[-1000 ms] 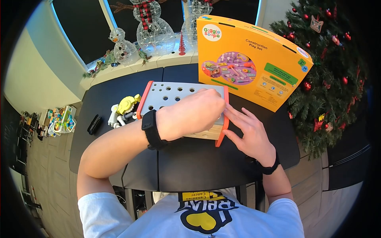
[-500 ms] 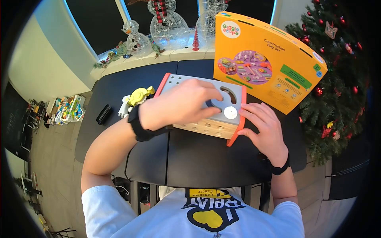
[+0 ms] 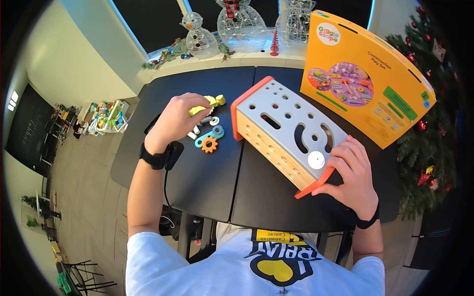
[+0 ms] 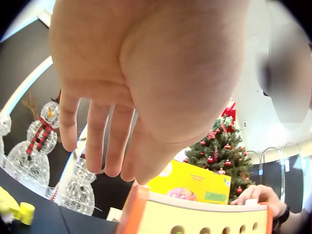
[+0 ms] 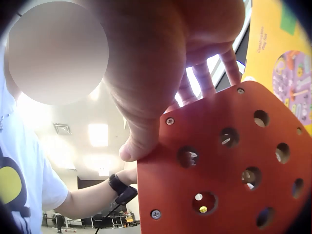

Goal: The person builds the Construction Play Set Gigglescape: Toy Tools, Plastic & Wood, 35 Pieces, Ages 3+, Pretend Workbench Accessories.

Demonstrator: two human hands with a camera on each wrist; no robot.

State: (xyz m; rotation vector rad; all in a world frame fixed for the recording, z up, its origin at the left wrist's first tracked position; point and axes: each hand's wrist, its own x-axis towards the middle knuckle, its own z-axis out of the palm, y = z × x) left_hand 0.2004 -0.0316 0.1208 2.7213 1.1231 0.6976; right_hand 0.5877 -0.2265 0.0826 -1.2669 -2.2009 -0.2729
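Observation:
My right hand [image 3: 353,178] grips the red end panel [image 5: 219,156] of a toy workbench [image 3: 289,101], its thumb at the near edge and its fingers along the top edge. The workbench has a grey, holed top and light wood sides. A white round screw head [image 3: 316,160] sits on the top by the right fingers. My left hand [image 3: 173,118] hovers over loose toy pieces, fingers loosely bent and overlapping a yellow toy piece [image 3: 220,100]. Close by lie an orange gear [image 3: 209,144], a blue strip [image 3: 213,134] and a white ring-shaped piece [image 3: 214,120].
A large yellow play set box [image 3: 368,74] stands behind the workbench at the right. Clear wire snowmen [image 3: 200,39] line the window ledge, and a decorated Christmas tree [image 3: 419,148] is beyond the table's right side. A dark seam crosses the black table [image 3: 197,192].
My left hand has moved off the workbench top to the loose pieces at the left, uncovering the holes and white screw head. The workbench now sits at a steeper slant, my right hand still at its end.

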